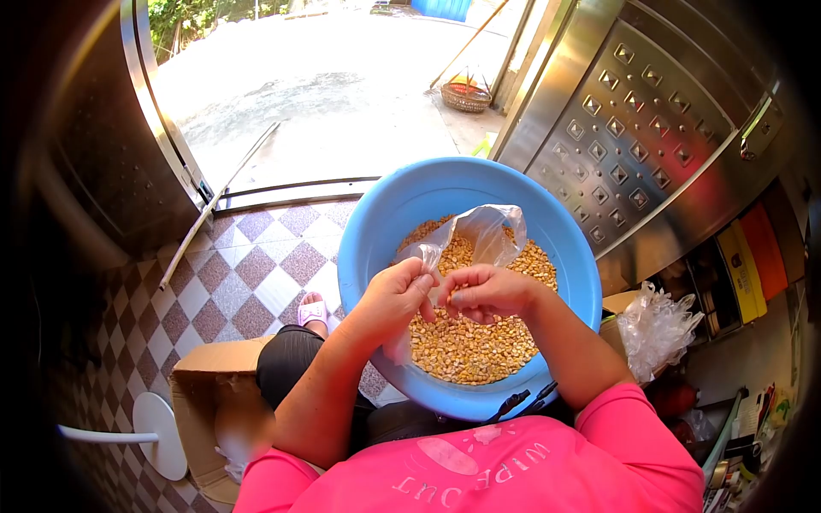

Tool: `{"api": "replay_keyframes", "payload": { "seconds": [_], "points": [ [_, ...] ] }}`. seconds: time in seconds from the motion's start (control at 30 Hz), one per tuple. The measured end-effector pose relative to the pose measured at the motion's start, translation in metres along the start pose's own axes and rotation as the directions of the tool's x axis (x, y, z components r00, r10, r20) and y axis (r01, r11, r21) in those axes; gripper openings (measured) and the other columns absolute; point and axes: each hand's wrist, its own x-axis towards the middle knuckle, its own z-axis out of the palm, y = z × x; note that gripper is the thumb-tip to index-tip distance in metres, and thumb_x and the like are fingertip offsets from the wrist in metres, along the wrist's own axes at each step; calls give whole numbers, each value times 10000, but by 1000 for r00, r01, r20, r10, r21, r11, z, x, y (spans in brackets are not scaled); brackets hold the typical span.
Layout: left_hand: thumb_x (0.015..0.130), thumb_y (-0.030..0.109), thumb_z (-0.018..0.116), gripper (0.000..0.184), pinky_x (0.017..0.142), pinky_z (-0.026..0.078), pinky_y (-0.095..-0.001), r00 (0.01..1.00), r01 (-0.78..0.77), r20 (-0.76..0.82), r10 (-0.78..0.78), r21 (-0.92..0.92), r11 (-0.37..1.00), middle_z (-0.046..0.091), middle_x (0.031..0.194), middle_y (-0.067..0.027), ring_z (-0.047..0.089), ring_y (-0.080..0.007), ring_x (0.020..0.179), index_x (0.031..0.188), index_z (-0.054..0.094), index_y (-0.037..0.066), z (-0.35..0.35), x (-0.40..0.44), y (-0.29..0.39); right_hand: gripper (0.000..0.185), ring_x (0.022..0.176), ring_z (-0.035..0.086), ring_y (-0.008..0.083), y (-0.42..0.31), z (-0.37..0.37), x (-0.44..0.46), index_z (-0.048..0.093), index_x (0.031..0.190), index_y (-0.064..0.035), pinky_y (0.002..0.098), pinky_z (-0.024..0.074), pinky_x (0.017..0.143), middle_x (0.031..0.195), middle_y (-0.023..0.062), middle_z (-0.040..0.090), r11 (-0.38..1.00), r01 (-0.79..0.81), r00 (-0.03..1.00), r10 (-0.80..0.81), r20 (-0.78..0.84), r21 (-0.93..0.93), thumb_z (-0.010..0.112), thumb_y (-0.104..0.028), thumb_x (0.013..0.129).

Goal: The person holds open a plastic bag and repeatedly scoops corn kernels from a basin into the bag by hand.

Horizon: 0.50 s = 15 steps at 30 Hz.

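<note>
A blue plastic basin (363, 231) stands in front of me, with yellow corn kernels (479, 350) spread over its bottom. Above the corn, my left hand (395, 297) is closed on a clear plastic bag (492, 231), gathering it at the near end while the rest droops over the kernels. Close beside it, my right hand (492, 292) is closed in a pinch, its fingertips almost at the left thumb. Whatever lies between those right fingertips is too small to make out.
An open cardboard box (192, 410) sits at my left, near a white round base (160, 436). Crumpled clear bags (657, 329) lie to the right by a metal door (633, 128). A pole (218, 205) leans near the doorway; a wicker basket (466, 98) stands outside.
</note>
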Motion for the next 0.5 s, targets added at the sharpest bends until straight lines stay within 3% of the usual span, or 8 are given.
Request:
{"api": "replay_keyframes", "payload": {
  "seconds": [0.03,0.1,0.13,0.2,0.23,0.5],
  "points": [
    [951,122,453,153,589,449,-224,1000,-1,-1,1,0,1000,548,693,-32,585,-105,605,937,530,-10,0,0,0,223,568,560,106,2,-7,1,565,1091,-27,246,459,462,841,52,616,1000,0,1000,0,0,-1,551,-105,883],
    [951,123,454,153,587,448,-225,1000,-2,4,2,16,1000,551,694,-32,585,-107,598,936,529,-10,0,0,-1,288,753,610,135,6,-18,6,521,1173,-6,258,520,619,983,105,602,868,309,948,-250,-196,388,530,-71,893],
    [951,123,454,153,587,448,-225,1000,-2,4,2,17,1000,551,694,-32,585,-107,598,936,529,-10,0,0,0,288,753,610,135,7,-19,7,521,1173,-6,258,520,619,983,105,602,868,310,948,-251,-195,388,530,-71,893],
    [950,123,456,153,584,446,-222,1000,18,4,-18,37,999,555,695,-33,587,-107,599,936,529,-10,0,0,1,354,1002,581,198,6,-21,9,476,1244,-12,336,505,850,1128,134,560,819,441,874,-300,-381,367,507,-51,894],
    [950,123,456,153,584,446,-222,1000,18,5,-18,38,999,555,695,-33,587,-107,599,936,529,-10,0,0,1,418,1145,511,230,10,-30,10,425,1304,-23,392,430,983,1232,142,500,818,440,883,-318,-346,371,496,-38,892],
    [952,125,458,151,582,445,-221,1000,20,3,-20,24,1000,559,693,-31,588,-103,601,938,533,-5,0,-1,2,448,1193,468,212,7,-26,8,415,1326,-37,394,405,997,1299,89,466,804,585,748,-482,-456,110,520,-55,891]
  ]
}}
